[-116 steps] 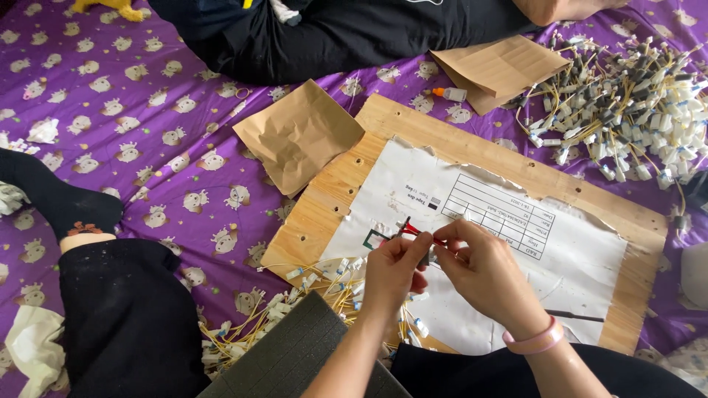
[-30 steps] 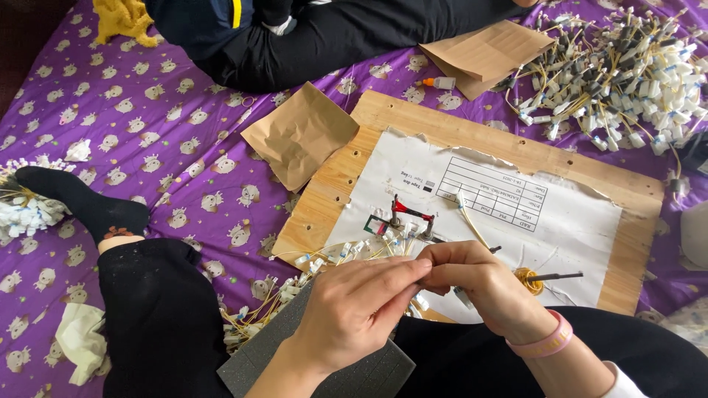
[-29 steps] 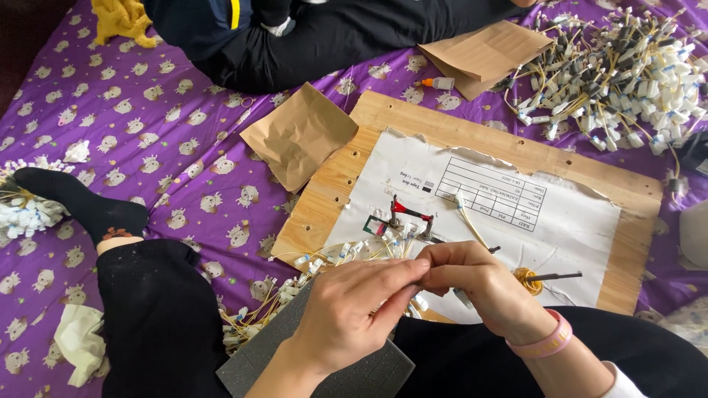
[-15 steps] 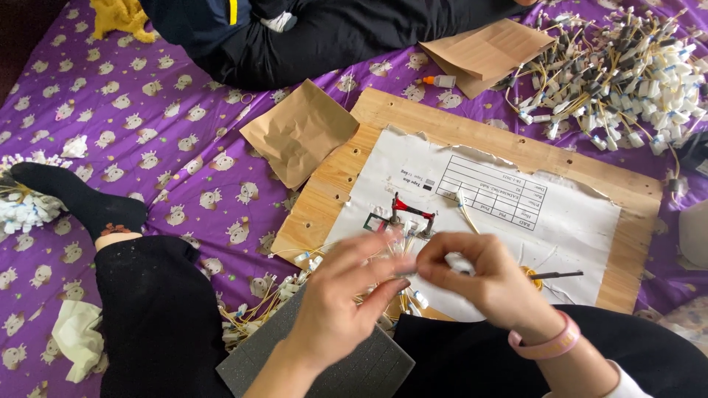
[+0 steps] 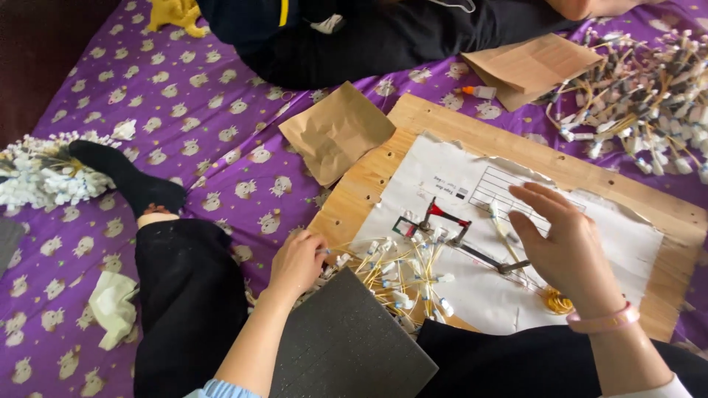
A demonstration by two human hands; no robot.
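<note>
**Sorting yellow wire pieces on a wooden board**

Nearest, the left hand (image 5: 296,262) is curled on the heap of yellow wires (image 5: 391,269), fingertips hidden. Farther, the right hand (image 5: 564,247) is spread open, empty, above the paper sheet (image 5: 612,243) on the wooden board (image 5: 442,121).

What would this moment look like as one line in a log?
left hand: on yellow wire bundle, fingers curled | right hand: open, above paper sheet | wooden board: on purple blanket
</note>
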